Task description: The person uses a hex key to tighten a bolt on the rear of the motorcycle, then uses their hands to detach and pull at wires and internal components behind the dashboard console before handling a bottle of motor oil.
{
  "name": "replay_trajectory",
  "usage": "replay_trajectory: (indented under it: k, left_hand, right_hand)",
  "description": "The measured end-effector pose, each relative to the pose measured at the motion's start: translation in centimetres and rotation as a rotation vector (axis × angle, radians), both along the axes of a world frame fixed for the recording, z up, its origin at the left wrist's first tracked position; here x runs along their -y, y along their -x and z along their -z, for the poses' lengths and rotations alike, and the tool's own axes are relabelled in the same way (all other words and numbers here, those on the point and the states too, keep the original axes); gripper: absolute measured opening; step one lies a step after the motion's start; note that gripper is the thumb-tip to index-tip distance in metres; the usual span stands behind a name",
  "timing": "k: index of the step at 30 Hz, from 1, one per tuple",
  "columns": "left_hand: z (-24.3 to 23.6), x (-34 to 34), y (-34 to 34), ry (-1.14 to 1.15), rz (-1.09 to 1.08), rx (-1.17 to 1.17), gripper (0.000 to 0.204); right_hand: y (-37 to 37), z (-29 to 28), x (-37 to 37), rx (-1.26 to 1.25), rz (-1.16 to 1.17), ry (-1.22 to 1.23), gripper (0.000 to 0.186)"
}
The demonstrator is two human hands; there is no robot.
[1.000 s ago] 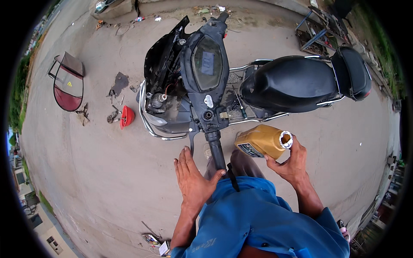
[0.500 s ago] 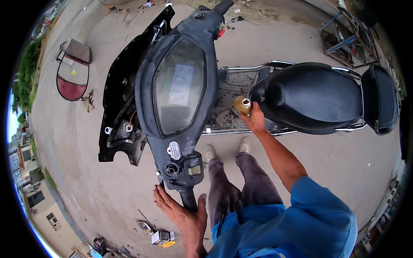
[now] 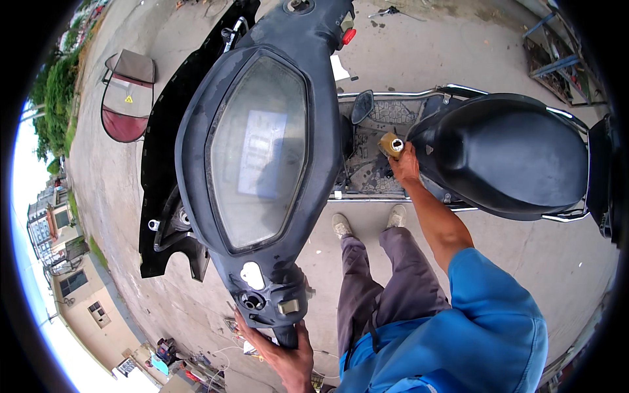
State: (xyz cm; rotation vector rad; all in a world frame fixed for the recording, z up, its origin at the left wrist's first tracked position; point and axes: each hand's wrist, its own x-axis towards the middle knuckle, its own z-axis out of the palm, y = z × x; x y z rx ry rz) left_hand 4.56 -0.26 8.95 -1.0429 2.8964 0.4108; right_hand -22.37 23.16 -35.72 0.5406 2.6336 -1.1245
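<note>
A dark grey electric scooter's handlebar cover (image 3: 321, 164) with an oval display (image 3: 259, 150) fills the middle. At its near end my left hand (image 3: 288, 360) is closed round the black handlebar grip (image 3: 285, 335), thumb on one side, fingers on the other. Over the footboard (image 3: 386, 173), just in front of the black seat (image 3: 511, 154), my right hand (image 3: 407, 164) is closed on a yellow-brown tool (image 3: 388, 144). Its shiny round end, like a socket, points up. The hand partly hides the tool's body.
A black front panel (image 3: 154, 196) stands out beyond the handlebar. On the ground lie a framed windshield (image 3: 128, 98) and small items near the left hand. A metal rack (image 3: 560, 62) stands at the far right. A mirror (image 3: 362, 107) juts over the footboard.
The view has moved closer to the handlebar and display. My left fingers have drawn nearer round the grip. My right hand still holds the tool by the seat's front, its socket-like end still up.
</note>
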Motion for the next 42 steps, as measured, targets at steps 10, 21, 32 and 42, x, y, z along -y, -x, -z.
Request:
replay_trajectory:
  k: [10,21,32,42]
  left_hand:
    - [-1.3,-0.9,2.4,0.106,0.025,0.059,0.113]
    - [-0.2,-0.1,2.8,0.168,0.062,-0.184,0.085]
    - [2.2,0.7,2.0,0.03,0.151,-0.356,0.065]
    - [1.4,1.4,1.3,-0.004,0.145,-0.36,0.099]
  right_hand:
    - [-3.3,-4.6,-1.7,-0.036,-0.121,0.024,0.1]
    - [-14.7,-16.7,-4.2,0.011,-0.19,0.364,0.072]
    - [-19.7,-30.5,0.5,0.103,-0.285,0.771,0.042]
    - [-17.6,-39.8,15.7,0.652,-0.219,1.537,0.064]
